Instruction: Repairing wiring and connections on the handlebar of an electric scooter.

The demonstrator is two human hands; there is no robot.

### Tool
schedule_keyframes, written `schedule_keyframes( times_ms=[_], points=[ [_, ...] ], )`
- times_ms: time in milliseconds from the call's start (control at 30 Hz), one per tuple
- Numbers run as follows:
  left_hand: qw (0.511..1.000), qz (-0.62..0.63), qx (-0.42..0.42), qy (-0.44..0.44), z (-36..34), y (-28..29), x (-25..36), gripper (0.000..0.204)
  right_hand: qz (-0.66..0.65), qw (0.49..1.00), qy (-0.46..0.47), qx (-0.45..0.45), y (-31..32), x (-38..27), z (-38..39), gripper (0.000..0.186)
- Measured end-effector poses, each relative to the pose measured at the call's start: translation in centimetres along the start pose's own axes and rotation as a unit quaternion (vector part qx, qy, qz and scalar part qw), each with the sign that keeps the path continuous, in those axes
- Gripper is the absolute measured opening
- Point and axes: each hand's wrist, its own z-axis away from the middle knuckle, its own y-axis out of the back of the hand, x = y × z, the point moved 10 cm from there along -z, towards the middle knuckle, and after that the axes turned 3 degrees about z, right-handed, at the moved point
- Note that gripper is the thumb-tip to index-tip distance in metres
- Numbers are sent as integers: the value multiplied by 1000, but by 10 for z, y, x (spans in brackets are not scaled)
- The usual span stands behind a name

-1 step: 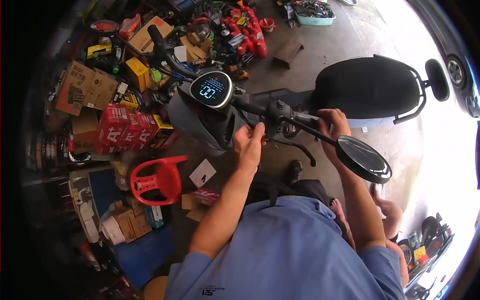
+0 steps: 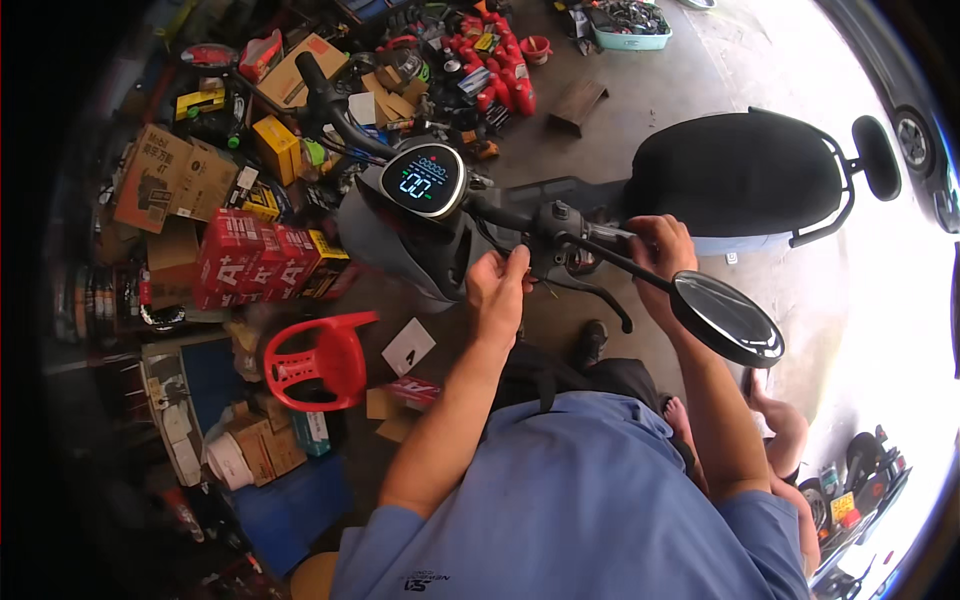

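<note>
A grey scooter (image 2: pixel 370 225) stands across in front of me, its round dashboard display (image 2: pixel 423 181) lit. My left hand (image 2: pixel 497 288) is closed in a pinch beside the handlebar switch housing (image 2: pixel 560 222), near the root of the brake lever (image 2: pixel 602 297). What its fingertips hold, if anything, is too small to make out. My right hand (image 2: pixel 662 248) curls its fingers at the outer end of a pale, slim, rod-like piece (image 2: pixel 607 233) by the handlebar. The stalk of the round black mirror (image 2: pixel 728 318) passes in front of this hand and partly hides it.
The black seat (image 2: pixel 735 172) lies beyond my right hand. To the left are a red plastic chair (image 2: pixel 318 362), red boxes (image 2: pixel 255 260) and cardboard cartons (image 2: pixel 175 180). Red bottles (image 2: pixel 495 65) crowd the far floor. Another person's bare leg (image 2: pixel 780 425) shows at the lower right.
My right hand has shifted very slightly left, toward the switch housing. My left hand keeps its pinch in the same place.
</note>
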Motion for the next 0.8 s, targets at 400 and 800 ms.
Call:
schedule_keyframes(
  times_ms=[400, 800],
  points=[
    [998, -28, 13, 48, -1, 0, -1, 24, 77, 995, -28, 54, -26, -15, -20, 7],
    [999, 8, 11, 39, -6, -2, -12, 17, 92, 995, -13, 48, -28, -18, -21, 10]
  ],
)
